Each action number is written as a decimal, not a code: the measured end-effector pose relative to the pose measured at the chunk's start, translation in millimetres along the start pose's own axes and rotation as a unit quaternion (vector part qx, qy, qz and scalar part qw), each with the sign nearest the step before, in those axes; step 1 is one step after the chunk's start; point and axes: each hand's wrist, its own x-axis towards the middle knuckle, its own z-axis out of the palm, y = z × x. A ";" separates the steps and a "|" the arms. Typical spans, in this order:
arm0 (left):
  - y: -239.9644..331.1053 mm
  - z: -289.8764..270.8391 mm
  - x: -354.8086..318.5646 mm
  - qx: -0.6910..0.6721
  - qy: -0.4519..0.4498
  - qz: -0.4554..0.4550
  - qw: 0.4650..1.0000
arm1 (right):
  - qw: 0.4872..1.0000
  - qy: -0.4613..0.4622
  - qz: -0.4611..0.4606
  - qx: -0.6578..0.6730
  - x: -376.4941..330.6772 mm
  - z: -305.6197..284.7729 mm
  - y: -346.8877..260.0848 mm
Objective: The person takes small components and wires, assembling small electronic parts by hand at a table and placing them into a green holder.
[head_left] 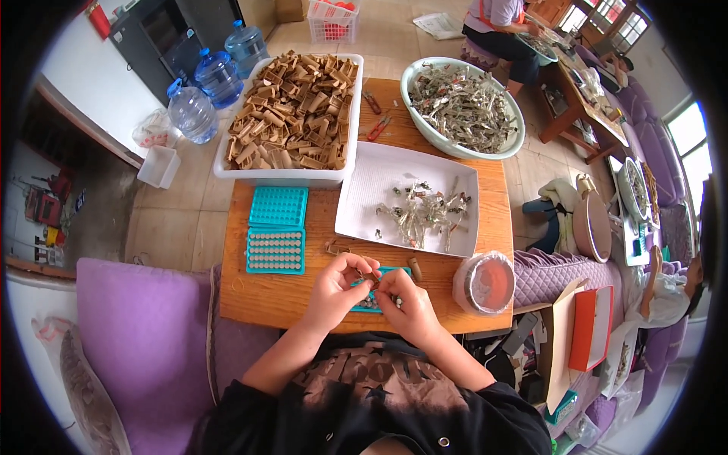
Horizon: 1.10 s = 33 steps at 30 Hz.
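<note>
On the tabletop [265,292], two grid trays [277,229] lie left of a shallow tray [364,199] holding metal clips [425,212]. Behind them, a tub [227,168] of clip parts sits left of a basin [413,72]. A lidded jar [485,284] stands at the near right edge.

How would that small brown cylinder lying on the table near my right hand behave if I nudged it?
The brown cylinder lies on its side on the flat wooden table, so it would probably roll. It looks small, likely light and easily flicked away.
</note>
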 end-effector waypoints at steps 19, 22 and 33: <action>1.7 -60.2 -17.0 -0.048 0.123 -0.098 0.986 | 0.948 -0.079 -0.105 -0.288 35.4 22.6 89.8; -3.3 -62.1 -19.3 -0.030 0.100 -0.090 0.990 | 0.941 -0.097 -0.116 -0.303 34.5 26.1 89.8; -4.3 -53.0 -6.4 0.020 0.035 -0.112 0.993 | 0.932 -0.071 -0.141 -0.325 30.2 32.5 88.9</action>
